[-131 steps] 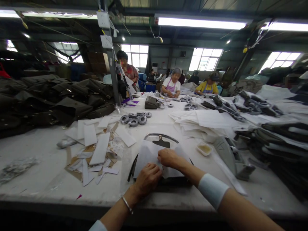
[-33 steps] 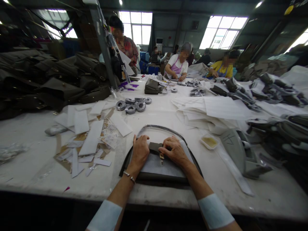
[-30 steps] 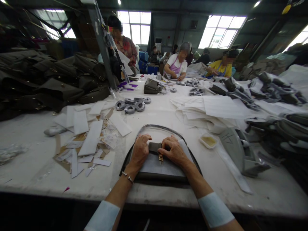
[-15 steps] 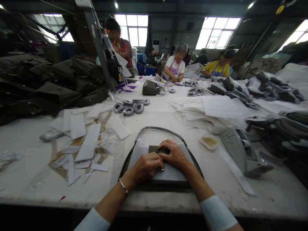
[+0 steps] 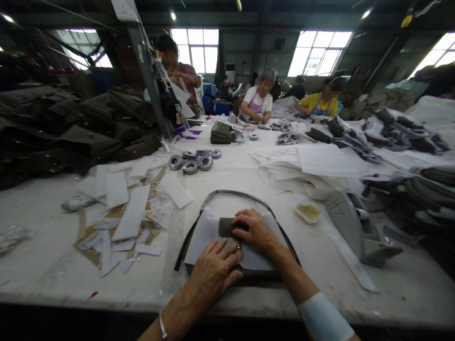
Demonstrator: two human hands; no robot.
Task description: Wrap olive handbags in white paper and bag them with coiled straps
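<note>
A dark handbag lies at the table's front edge, its curved strap arching away from me. White sheet covers much of its front. A small dark flap with a gold clasp sits over the sheet. My left hand lies spread on the sheet and the bag's lower front, fingertips by the clasp. Resting on the flap's right part, my right hand has bent fingers, with the thumb apart from them. The flap's right end is hidden under it.
Left are paper and card strips, with dark bags piled behind. Coiled straps lie ahead. On the right are white sheets, a small dish and a grey tape dispenser. Co-workers work across the table.
My left hand has let go of the clasp area, opened out flat and come nearer to me. My right hand stays on the flap.
</note>
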